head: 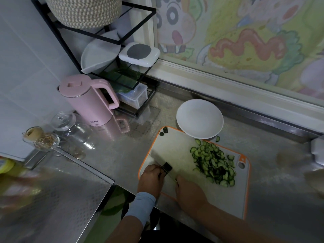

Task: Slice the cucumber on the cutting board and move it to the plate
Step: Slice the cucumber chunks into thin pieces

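A white cutting board (175,148) with an orange rim lies on the steel counter. A heap of cucumber slices (213,163) covers its right half. Near the board's front left, my left hand (151,178) pinches a short dark cucumber end (167,167). My right hand (190,192) grips the handle of a knife (157,161), and its blade runs leftward across the cucumber end. The handle is hidden under my hand. Just beyond the board's far edge sits a white plate (199,118) with nothing on it.
Two stray slices (164,132) lie at the board's far left corner, and one slice (217,138) lies on the counter by the plate. A pink kettle (89,100), glass jars (70,127) and a black wire rack (112,55) stand at the left. A window sill (228,88) runs behind.
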Action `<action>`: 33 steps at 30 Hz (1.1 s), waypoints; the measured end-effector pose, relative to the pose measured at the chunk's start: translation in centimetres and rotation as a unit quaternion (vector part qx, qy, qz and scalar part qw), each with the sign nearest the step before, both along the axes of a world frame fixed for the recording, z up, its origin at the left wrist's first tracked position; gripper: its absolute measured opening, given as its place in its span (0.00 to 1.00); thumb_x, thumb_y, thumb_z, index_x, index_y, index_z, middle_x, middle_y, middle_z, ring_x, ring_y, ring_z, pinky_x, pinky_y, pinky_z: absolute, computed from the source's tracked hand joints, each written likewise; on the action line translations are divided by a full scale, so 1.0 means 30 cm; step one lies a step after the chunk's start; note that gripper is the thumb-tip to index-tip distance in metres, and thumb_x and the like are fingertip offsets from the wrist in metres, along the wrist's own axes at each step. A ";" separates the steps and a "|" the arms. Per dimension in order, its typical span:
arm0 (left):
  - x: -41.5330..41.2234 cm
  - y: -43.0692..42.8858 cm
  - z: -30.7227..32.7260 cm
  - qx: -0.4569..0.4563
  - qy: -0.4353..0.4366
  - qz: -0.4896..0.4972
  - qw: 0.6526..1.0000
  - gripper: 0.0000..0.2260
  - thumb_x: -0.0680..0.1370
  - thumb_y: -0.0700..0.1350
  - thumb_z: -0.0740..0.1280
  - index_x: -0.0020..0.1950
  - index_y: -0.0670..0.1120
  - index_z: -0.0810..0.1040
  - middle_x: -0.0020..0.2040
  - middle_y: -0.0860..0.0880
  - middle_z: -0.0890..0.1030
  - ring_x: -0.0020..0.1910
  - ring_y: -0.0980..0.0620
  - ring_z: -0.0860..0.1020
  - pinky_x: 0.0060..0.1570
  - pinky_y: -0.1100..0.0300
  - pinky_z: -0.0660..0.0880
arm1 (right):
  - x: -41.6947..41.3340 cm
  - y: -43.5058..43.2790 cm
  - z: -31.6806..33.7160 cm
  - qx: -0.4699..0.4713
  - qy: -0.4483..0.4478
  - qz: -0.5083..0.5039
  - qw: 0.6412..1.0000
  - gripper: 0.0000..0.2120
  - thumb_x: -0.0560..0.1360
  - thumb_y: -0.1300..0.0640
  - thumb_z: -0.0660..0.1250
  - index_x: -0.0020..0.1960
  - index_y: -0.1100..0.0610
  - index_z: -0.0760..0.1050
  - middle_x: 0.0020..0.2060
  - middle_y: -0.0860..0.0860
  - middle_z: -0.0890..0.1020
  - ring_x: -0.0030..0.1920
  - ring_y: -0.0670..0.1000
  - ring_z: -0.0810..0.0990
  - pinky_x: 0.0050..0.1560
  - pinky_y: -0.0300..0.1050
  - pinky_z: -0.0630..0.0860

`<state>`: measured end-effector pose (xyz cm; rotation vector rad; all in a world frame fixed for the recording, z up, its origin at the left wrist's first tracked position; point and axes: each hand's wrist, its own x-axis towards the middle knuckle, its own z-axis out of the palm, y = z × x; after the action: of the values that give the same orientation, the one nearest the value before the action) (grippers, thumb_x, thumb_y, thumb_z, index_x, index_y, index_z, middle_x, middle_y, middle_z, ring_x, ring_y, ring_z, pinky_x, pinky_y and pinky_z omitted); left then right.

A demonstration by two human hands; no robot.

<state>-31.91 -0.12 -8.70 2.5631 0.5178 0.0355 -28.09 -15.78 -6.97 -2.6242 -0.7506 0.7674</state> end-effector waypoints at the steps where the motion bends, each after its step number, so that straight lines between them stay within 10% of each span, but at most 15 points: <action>1: -0.002 0.000 -0.001 -0.001 -0.002 -0.002 1.000 0.05 0.74 0.44 0.69 0.41 0.46 0.84 0.43 0.50 0.81 0.44 0.49 0.77 0.44 0.62 0.71 | 0.007 0.018 -0.001 -0.013 -0.008 0.006 1.000 0.20 0.83 0.51 0.49 0.73 0.54 0.62 0.61 0.54 0.77 0.60 0.54 0.76 0.58 0.46 0.70; 33: -0.017 -0.003 0.000 0.001 0.003 0.002 1.000 0.07 0.76 0.46 0.67 0.41 0.46 0.82 0.42 0.48 0.80 0.45 0.48 0.76 0.44 0.58 0.72 | 0.037 0.120 0.036 0.010 -0.022 0.009 1.000 0.18 0.81 0.57 0.52 0.70 0.56 0.62 0.56 0.56 0.79 0.56 0.55 0.78 0.51 0.46 0.72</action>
<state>-32.43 -0.21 -8.70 2.5649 0.5250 0.0284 -26.99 -12.18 -5.88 -2.6276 -0.7913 0.7072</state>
